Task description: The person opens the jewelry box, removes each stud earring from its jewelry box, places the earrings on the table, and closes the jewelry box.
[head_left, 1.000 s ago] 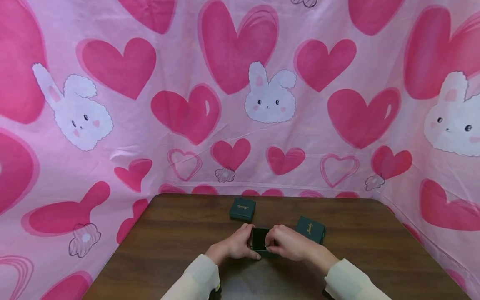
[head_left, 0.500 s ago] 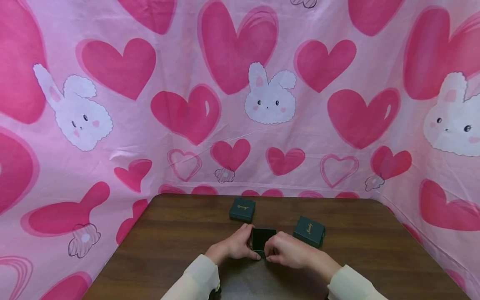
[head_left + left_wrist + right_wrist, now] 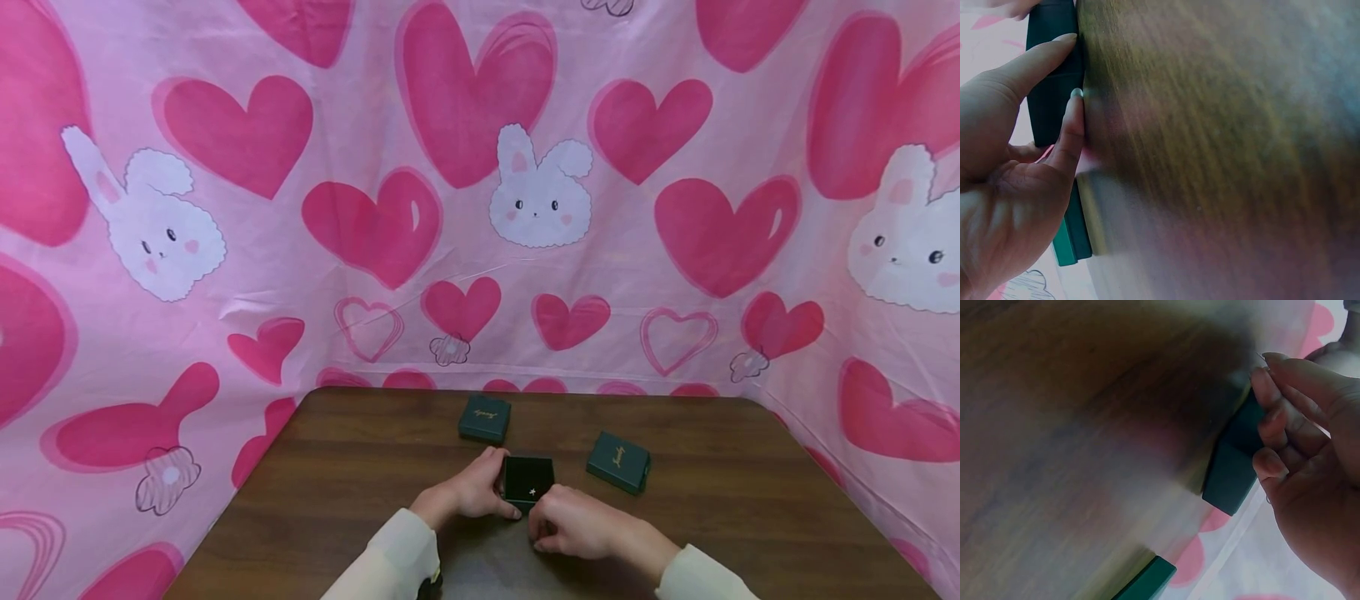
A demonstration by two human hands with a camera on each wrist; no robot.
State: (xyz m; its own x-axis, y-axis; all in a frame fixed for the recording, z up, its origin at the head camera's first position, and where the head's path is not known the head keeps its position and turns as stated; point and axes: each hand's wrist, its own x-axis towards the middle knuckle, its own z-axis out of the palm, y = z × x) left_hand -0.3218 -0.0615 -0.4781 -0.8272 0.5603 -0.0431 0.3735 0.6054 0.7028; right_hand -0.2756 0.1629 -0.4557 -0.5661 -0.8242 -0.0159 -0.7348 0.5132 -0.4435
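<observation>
A small dark green jewelry box (image 3: 517, 471), lidless with a black pad inside, lies mid-table before me. My left hand (image 3: 474, 485) grips its left side, thumb at the near edge; its fingertips touch the box wall (image 3: 1047, 119) in the left wrist view. A tiny star-shaped pendant (image 3: 532, 492) rests on the pad. At the near right corner of the box, my right hand (image 3: 573, 523) has curled fingers. In the right wrist view its thumb and index finger (image 3: 1266, 387) pinch a hair-thin line that looks like a fine chain; most of it is hidden.
Behind the box to the left sits a green box (image 3: 484, 418) with gold lettering. Another green lettered box (image 3: 618, 461) lies to the right, turned at an angle. The brown wooden table (image 3: 360, 467) ends at a pink heart-patterned cloth (image 3: 630, 275).
My right hand has moved off the pad toward the near edge of the box, uncovering the star pendant. My left hand and the other boxes have stayed put.
</observation>
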